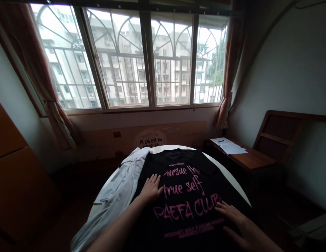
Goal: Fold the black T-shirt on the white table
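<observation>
A black T-shirt (184,206) with pink lettering lies spread over a round white table (238,183), its collar toward the window. My left hand (151,188) rests flat on the shirt's left part, fingers stretched out beside the printed words. Lower down on the right, my right hand (232,217) lies on the shirt with its fingers apart, the fingertips at the end of the large printed line. Neither hand grips the cloth. Along the table's left side lies a crumpled white garment (121,189), partly hanging over the edge. The shirt's bottom hem is out of view.
Right of the table stands a low wooden bench (255,162) with paper sheets (230,146) and a pen on it. A long cardboard box (178,133) leans below the barred window (126,70). Tied curtains (51,94) hang at both sides. An orange-brown cabinet (15,168) is at left.
</observation>
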A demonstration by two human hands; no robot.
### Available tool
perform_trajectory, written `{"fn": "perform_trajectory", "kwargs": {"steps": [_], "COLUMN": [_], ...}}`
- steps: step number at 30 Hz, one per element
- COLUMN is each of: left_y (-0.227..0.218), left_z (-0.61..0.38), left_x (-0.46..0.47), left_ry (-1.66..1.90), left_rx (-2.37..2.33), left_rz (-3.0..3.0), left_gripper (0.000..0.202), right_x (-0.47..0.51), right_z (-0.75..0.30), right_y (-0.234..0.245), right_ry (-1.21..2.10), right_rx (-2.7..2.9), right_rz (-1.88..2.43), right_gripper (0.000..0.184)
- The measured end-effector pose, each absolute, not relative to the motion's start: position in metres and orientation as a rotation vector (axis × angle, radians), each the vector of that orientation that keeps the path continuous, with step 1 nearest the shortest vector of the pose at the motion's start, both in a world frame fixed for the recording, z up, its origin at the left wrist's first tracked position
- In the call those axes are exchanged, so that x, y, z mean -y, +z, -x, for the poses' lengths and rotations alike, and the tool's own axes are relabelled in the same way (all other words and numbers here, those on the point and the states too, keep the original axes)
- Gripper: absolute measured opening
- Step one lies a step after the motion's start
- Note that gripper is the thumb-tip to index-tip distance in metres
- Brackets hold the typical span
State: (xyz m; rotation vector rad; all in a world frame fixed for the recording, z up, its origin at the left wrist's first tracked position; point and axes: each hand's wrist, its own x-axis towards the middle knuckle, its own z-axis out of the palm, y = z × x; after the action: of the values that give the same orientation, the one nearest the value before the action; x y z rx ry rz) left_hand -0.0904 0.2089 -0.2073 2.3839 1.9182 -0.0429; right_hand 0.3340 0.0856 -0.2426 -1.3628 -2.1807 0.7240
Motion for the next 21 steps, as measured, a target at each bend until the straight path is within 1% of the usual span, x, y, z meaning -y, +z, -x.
{"fn": "perform_trajectory", "kwargs": {"steps": [3,6,10,13,15,17,19,21], "left_y": [-0.212,-0.205,-0.19,-0.181,-0.174,-0.167,-0.159,-0.151], "left_z": [0.09,0.087,0.071,0.054,0.044,0.036,0.031,0.028], "left_x": [-0.207,-0.204,-0.193,-0.177,-0.16,-0.139,-0.116,-0.091], "left_ry": [-0.033,-0.065,-0.161,-0.206,-0.209,-0.18,-0.14,-0.079], "left_rx": [-1.933,-1.979,-2.044,-1.929,-1.805,-1.659,-1.495,-1.364], "left_rz": [-2.398,-2.404,-2.426,-2.481,-2.51,-2.532,-2.533,-2.524], "left_gripper": [0.073,0.072,0.068,0.071,0.075,0.075,0.069,0.059], "right_x": [-0.067,-0.059,-0.066,-0.098,-0.134,-0.177,-0.218,-0.251], "right_z": [-0.338,-0.335,-0.337,-0.343,-0.346,-0.346,-0.342,-0.336], "right_y": [-0.274,-0.282,-0.254,-0.223,-0.208,-0.201,-0.201,-0.205], "right_ry": [0.706,0.661,0.65,0.641,0.569,0.478,0.39,0.338], "right_rx": [2.158,2.157,2.11,2.144,2.158,2.175,2.22,2.256], "right_rz": [1.45,1.486,1.447,1.336,1.334,1.405,1.456,1.49], "right_gripper": [0.06,0.059,0.049,0.046,0.048,0.055,0.063,0.068]}}
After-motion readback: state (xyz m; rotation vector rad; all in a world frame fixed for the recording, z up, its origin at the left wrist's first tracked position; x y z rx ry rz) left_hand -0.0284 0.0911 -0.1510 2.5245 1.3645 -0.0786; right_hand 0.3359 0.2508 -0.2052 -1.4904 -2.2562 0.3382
